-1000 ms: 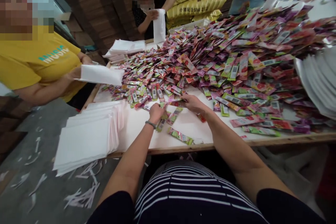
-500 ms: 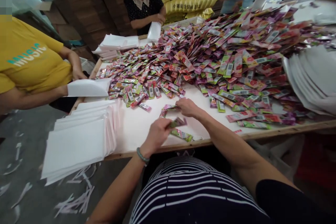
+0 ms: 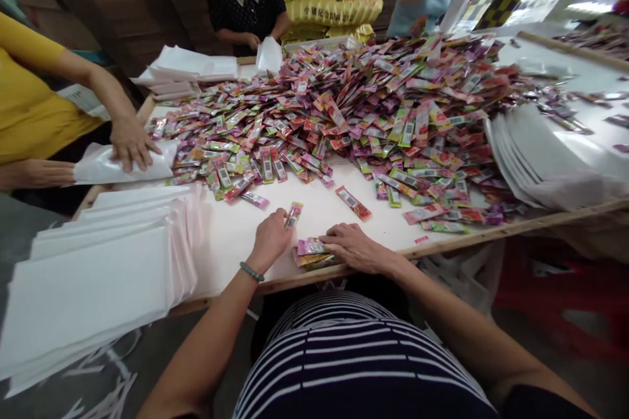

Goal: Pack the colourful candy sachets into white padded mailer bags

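Between the fingers of my left hand point(image 3: 270, 236) is a small green and pink packet point(image 3: 293, 215), held upright above the white tabletop. My right hand point(image 3: 351, 245) lies over the right end of a small stack of packets point(image 3: 310, 248) near the table's front edge, its fingertips on the top one. Whether those fingers grip a packet cannot be made out. A single red packet point(image 3: 354, 203) lies just beyond my right hand. Farther back spreads a large heap of colourful packets point(image 3: 344, 98).
White bags point(image 3: 98, 281) are stacked at the left front, overhanging the table edge point(image 3: 442, 242). More white sheets point(image 3: 545, 157) stand at the right. A person in yellow presses a white bag point(image 3: 132, 163) at the left; two people stand across the table.
My left hand has moved left and lifted a packet. My right hand has come nearer the front edge, onto the stack. The red packet now lies alone. The view has shifted.
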Available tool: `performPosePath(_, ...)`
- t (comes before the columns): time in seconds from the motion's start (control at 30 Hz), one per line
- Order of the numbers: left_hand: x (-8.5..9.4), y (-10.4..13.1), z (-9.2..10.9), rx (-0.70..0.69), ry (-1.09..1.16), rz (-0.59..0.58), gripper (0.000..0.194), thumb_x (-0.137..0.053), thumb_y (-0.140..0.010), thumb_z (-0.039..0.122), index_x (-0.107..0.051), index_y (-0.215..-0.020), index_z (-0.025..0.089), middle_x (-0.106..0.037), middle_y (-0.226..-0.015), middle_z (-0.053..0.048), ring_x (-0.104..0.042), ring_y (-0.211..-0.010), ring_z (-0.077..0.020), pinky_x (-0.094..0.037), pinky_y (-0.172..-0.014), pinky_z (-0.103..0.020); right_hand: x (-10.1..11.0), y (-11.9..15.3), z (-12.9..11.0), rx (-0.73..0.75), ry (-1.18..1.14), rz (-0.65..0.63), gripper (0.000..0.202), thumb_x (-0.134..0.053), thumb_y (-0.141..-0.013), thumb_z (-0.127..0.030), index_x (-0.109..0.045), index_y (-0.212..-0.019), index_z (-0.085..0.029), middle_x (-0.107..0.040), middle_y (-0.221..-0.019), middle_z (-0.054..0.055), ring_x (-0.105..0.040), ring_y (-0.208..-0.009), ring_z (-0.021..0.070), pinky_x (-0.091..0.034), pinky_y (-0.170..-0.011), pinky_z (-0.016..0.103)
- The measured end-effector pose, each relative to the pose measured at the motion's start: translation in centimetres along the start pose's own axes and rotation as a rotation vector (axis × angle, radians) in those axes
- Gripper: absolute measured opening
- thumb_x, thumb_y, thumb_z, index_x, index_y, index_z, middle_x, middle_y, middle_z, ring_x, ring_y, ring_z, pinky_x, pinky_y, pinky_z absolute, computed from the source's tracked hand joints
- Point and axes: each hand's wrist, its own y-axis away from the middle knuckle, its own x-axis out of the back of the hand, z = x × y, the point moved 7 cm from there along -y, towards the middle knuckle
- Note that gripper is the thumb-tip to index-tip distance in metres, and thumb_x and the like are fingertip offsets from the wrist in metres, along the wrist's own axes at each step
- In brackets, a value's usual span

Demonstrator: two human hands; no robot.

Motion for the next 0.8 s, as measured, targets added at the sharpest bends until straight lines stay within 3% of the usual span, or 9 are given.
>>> performPosePath(0.07, 0.3, -1.2, 0.1, 0.006, -0.006, -0.002, 0.028, -0.053, -0.083, 0.020, -0.058, -0.110, 0.018, -0.070, -0.088, -0.007, -0.065, -0.087, -0.0249, -0.046, -0.075, -0.032, 1.3, -0.1, 1.6, -0.088, 0.014, 0.108, 0.043, -0.028, -0.101, -0.036, -0.061, -0.124, -0.023, -0.063, -0.119, 0.010, -0.055, -0.108, 0.0217, -0.040, -0.094, 0.038)
performPosePath(0.17, 0.8, -2.5, -0.1, -0.011, -0.009, 0.055, 0.030, -0.053, -0.081, 0.016, -0.059, -0.111, 0.018, -0.070, -0.089, -0.008, -0.065, -0.092, -0.0258, -0.046, -0.079, -0.032, 3.4, 0.5, 5.9, -0.390, 0.196, 0.259, 0.038, -0.042, -0.096, -0.035, -0.060, -0.124, -0.017, -0.063, -0.119, 0.015, -0.054, -0.107, 0.0277, -0.041, -0.090, 0.039)
performPosePath(0.27, 0.6, -3.0, -0.6, -0.013, 0.030, 0.091, 0.027, -0.054, -0.080, 0.016, -0.063, -0.105, 0.018, -0.070, -0.091, -0.009, -0.064, -0.096, -0.0256, -0.046, -0.082, -0.032, 3.5, 1.1, 8.6, -0.549, 0.355, 0.215, 0.033, -0.046, -0.091, -0.022, -0.062, -0.119, -0.014, -0.062, -0.115, 0.017, -0.054, -0.102, 0.0291, -0.041, -0.085, 0.037)
performPosePath(0.37, 0.3, -2.7, -1.2, 0.017, 0.087, 0.106, 0.023, -0.056, -0.077, 0.016, -0.065, -0.098, 0.019, -0.069, -0.089, -0.007, -0.064, -0.092, -0.0243, -0.046, -0.080, -0.031, 2.8, 0.5, 8.9, -0.536, 0.395, 0.174, 0.037, -0.040, -0.086, -0.008, -0.063, -0.115, -0.013, -0.062, -0.108, 0.016, -0.054, -0.099, 0.0262, -0.041, -0.081, 0.033)
performPosePath(0.47, 0.7, -2.2, -1.9, -0.005, 0.130, 0.160, 0.019, -0.057, -0.072, 0.012, -0.064, -0.088, 0.020, -0.067, -0.087, -0.005, -0.063, -0.089, -0.0226, -0.047, -0.079, -0.031, 2.6, -1.2, 8.0, -0.448, 0.279, 0.195, 0.035, -0.045, -0.083, -0.008, -0.063, -0.112, -0.014, -0.064, -0.099, 0.011, -0.057, -0.092, 0.0220, -0.042, -0.079, 0.030)
performPosePath(0.53, 1.9, -1.9, -3.0, 0.018, 0.151, 0.293, 0.015, -0.057, -0.073, 0.012, -0.062, -0.084, 0.020, -0.065, -0.090, -0.006, -0.061, -0.092, -0.0225, -0.047, -0.082, -0.032, 3.2, -3.1, 7.2, -0.354, 0.171, 0.265, 0.033, -0.048, -0.081, -0.010, -0.063, -0.110, -0.016, -0.065, -0.094, 0.008, -0.058, -0.085, 0.0189, -0.042, -0.078, 0.028)
performPosePath(0.63, 3.9, -1.7, -5.8, 0.201, 0.182, 0.539, 0.007, -0.059, -0.076, 0.019, -0.059, -0.083, 0.019, -0.061, -0.094, -0.008, -0.058, -0.098, -0.0250, -0.046, -0.087, -0.037, 5.5, -6.7, 6.6, -0.282, 0.120, 0.423, 0.032, -0.047, -0.081, -0.011, -0.064, -0.107, -0.016, -0.066, -0.095, 0.007, -0.059, -0.082, 0.0175, -0.043, -0.077, 0.027)
performPosePath(0.7, 4.5, -1.8, -7.4, 0.324, 0.200, 0.617, 0.009, -0.059, -0.078, 0.022, -0.057, -0.084, 0.017, -0.060, -0.096, -0.010, -0.057, -0.102, -0.0269, -0.045, -0.090, -0.040, 6.9, -9.5, 6.8, -0.324, 0.150, 0.480, 0.030, -0.047, -0.082, -0.013, -0.064, -0.106, -0.017, -0.066, -0.098, 0.008, -0.059, -0.087, 0.0188, -0.043, -0.078, 0.028)
performPosePath(0.8, 4.3, -2.6, -8.0, 0.360, 0.220, 0.601, 0.012, -0.060, -0.080, 0.025, -0.055, -0.086, 0.015, -0.057, -0.101, -0.013, -0.056, -0.105, -0.0285, -0.045, -0.092, -0.042, 7.9, -13.5, 7.7, -0.481, 0.221, 0.427, 0.028, -0.049, -0.084, -0.018, -0.063, -0.109, -0.017, -0.067, -0.106, 0.011, -0.059, -0.097, 0.0218, -0.042, -0.081, 0.029)
